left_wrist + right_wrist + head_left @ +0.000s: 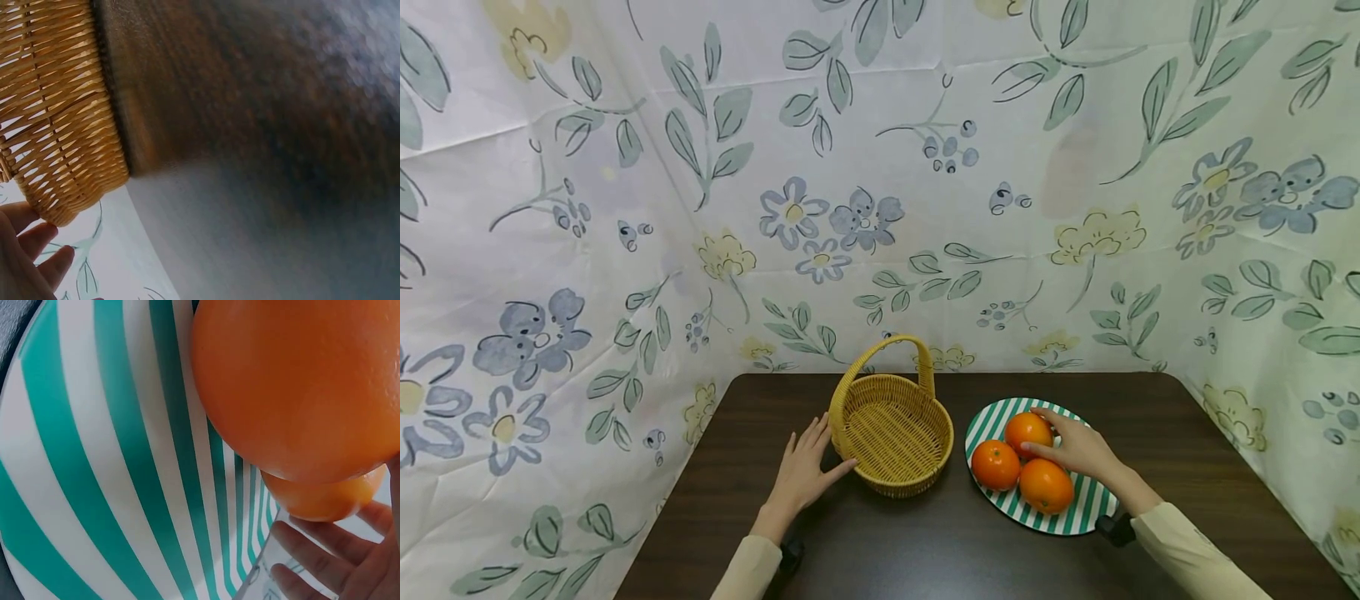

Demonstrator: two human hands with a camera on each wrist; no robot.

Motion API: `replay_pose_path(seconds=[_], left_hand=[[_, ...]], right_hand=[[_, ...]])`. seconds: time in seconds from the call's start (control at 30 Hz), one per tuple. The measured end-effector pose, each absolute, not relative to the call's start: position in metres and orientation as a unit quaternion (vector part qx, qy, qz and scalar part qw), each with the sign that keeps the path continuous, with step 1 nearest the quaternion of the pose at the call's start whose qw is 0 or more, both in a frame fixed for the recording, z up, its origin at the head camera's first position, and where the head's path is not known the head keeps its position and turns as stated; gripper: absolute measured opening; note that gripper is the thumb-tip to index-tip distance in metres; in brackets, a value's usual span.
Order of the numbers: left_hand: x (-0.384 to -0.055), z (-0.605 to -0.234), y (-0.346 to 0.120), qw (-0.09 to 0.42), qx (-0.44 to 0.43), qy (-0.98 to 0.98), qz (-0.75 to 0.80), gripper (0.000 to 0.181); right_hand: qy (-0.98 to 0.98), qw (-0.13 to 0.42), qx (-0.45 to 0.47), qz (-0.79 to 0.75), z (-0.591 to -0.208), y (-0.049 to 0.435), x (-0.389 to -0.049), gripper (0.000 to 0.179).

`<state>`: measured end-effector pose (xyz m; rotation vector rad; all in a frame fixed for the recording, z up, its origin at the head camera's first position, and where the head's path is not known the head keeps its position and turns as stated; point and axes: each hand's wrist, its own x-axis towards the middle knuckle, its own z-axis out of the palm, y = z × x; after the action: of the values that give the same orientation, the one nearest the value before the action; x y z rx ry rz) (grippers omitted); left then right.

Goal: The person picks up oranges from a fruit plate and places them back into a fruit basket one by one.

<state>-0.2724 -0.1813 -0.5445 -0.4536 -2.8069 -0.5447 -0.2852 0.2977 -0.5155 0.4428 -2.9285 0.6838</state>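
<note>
A yellow wicker basket (895, 429) with a tall arched handle stands on the dark table. My left hand (805, 471) lies along its left side, fingers mostly straight and thumb reaching toward the front wall; the left wrist view shows fingertips (47, 231) close by the woven wall (59, 112). Three oranges sit together on a green-and-white striped plate (1078, 512). With thumb and fingers on either side, my right hand (1078, 450) holds the rear orange (1028, 433). In front of it are the left orange (996, 465) and the front orange (1047, 487).
The dark wooden table (910, 558) ends at a back edge just behind the basket. A floral cloth (925, 208) hangs behind the table and along both sides. The plate stands to the right of the basket, with a strip of table between them.
</note>
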Motion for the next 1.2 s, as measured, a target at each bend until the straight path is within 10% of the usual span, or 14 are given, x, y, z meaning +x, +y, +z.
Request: replay_pose_path(seconds=[1.2], left_hand=[[-0.270, -0.543, -0.179, 0.104, -0.142, -0.963, -0.203, 0.091]], right_hand=[[-0.946, 0.087, 0.149, 0.276, -0.506, 0.295, -0.284, 0.073]])
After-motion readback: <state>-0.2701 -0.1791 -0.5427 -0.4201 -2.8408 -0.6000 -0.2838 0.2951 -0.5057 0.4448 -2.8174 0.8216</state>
